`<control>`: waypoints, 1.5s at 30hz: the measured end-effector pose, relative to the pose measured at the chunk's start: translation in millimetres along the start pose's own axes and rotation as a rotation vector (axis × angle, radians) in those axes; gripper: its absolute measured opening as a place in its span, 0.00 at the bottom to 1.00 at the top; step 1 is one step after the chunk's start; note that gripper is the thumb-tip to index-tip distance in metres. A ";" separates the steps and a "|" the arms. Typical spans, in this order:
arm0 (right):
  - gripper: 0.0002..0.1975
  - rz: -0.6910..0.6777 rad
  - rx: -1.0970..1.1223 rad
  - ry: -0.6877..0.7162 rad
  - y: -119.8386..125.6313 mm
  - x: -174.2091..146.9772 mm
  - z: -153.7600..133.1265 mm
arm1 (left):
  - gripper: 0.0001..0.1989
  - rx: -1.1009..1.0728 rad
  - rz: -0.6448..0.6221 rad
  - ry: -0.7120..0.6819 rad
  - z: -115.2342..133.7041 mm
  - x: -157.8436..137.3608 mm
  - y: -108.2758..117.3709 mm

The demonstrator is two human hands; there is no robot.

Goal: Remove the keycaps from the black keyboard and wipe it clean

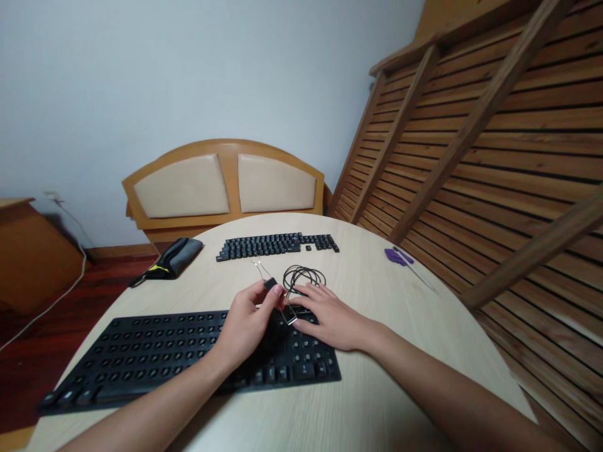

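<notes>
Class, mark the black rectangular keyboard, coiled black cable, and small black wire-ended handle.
Black rectangular keyboard (160, 347): head view, middle rows.
Coiled black cable (302, 270): head view, upper loops.
Small black wire-ended handle (270, 284): head view, uncovered top.

Keyboard (164, 320) partly covered at lower centre by left hand (247, 317), right hand (332, 314) and left forearm. Part of puller (270, 284) hidden behind left thumb; contact at its near wire end too small to tell. Legends on loose keycaps (264, 244), centre, unreadable. Bottom edge cuts table (414, 307) and both forearms; right edge, rack (471, 138); left edge, cabinet (32, 257) and cord (85, 258).
</notes>
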State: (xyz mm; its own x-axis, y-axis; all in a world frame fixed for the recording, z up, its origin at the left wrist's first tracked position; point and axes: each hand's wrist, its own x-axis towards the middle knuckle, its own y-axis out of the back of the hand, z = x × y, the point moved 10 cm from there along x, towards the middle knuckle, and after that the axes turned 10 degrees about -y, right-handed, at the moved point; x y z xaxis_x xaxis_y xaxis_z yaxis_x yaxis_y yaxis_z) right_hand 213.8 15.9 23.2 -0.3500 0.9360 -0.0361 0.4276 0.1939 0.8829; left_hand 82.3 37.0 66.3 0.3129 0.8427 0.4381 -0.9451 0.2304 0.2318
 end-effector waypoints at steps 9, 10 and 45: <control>0.24 -0.027 -0.032 -0.085 20.4 -31.1 53.8 | 0.18 0.018 0.002 0.017 2.2 0.0 1.8; 0.25 -0.028 -0.024 -0.099 23.6 -36.3 63.6 | 0.18 0.019 0.003 0.015 1.9 0.2 2.2; 0.22 0.368 -0.280 -0.489 74.5 -13.2 110.1 | 0.26 0.171 0.077 0.240 -47.4 -19.4 46.8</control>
State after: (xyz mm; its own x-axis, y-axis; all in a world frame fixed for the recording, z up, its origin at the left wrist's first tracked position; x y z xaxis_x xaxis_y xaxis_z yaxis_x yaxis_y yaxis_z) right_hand 342.1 50.4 37.9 0.2232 0.9645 0.1409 0.1913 -0.1851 0.9639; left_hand 27.5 54.5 27.5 0.1907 0.9500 0.2471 -0.9290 0.0933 0.3581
